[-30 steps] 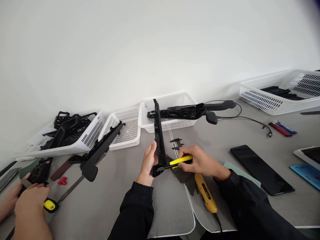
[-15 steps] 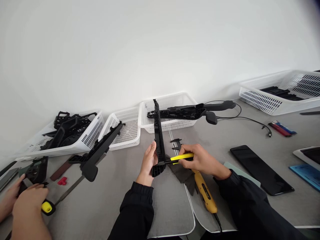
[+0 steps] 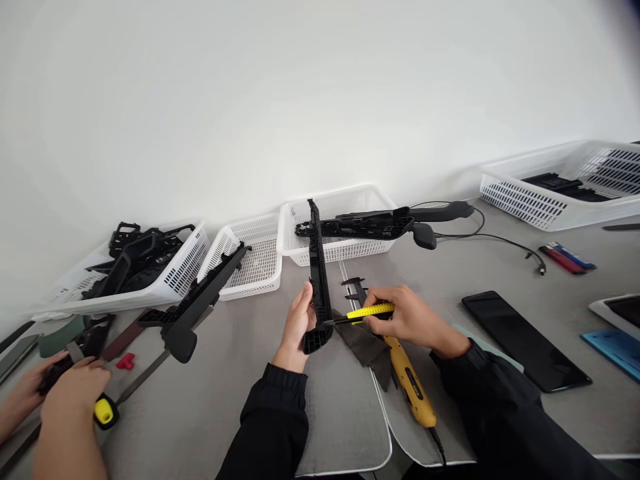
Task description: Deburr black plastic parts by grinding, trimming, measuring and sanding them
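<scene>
My left hand [image 3: 296, 327] is closed around the lower part of a long black plastic part [image 3: 320, 287], with the thumb along its side. The part stands nearly upright in view, and its ribbed, hollow side faces me. In my right hand [image 3: 407, 317] is a yellow utility knife [image 3: 369, 312], pinched between thumb and fingers. Its thin dark tip points left at the lower end of the part; whether it touches cannot be made out. A grey cloth [image 3: 367, 350] lies below the knife, beside a caliper [image 3: 356, 288] and a yellow corded power tool [image 3: 411, 383].
White baskets [image 3: 250, 287] line the wall; the left one [image 3: 180, 277] holds black parts. Other black parts [image 3: 200, 293] lie across basket rims. A co-worker's hands [image 3: 75, 393] handle a dark part at left, near a file [image 3: 145, 377]. A black phone [image 3: 525, 340] lies right.
My right hand has drawn the knife slightly right, so its tip sits nearer the part's right edge. My left hand holds still. The co-worker's hands have shifted right and up.
</scene>
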`<state>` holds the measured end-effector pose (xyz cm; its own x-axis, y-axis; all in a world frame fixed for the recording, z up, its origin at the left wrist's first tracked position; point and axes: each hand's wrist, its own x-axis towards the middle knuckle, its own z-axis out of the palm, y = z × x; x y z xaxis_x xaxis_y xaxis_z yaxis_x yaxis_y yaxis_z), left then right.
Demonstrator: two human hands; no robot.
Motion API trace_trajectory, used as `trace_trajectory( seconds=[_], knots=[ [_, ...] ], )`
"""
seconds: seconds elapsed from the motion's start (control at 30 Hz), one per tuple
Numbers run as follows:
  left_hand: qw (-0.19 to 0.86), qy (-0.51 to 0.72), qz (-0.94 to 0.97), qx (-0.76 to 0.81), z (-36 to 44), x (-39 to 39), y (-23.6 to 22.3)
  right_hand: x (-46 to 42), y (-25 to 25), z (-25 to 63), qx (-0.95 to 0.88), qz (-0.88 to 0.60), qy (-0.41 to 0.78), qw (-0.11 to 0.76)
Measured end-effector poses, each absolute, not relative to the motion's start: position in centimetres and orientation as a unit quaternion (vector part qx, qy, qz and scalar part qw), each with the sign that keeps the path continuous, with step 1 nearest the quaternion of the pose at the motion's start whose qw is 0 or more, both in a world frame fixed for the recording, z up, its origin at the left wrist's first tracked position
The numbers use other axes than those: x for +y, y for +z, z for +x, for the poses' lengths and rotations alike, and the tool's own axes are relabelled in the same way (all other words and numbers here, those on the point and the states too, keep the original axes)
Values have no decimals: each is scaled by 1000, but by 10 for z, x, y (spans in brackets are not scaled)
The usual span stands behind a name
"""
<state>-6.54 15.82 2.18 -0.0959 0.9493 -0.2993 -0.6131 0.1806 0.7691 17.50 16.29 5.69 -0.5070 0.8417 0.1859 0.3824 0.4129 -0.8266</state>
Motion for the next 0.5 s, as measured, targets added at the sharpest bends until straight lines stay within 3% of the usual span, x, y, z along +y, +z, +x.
trace_trajectory(
  seconds=[0.5],
  knots=[
    [644,609,207,414,-66,158,21,162,55,170,-786,-403,347,317]
  ],
)
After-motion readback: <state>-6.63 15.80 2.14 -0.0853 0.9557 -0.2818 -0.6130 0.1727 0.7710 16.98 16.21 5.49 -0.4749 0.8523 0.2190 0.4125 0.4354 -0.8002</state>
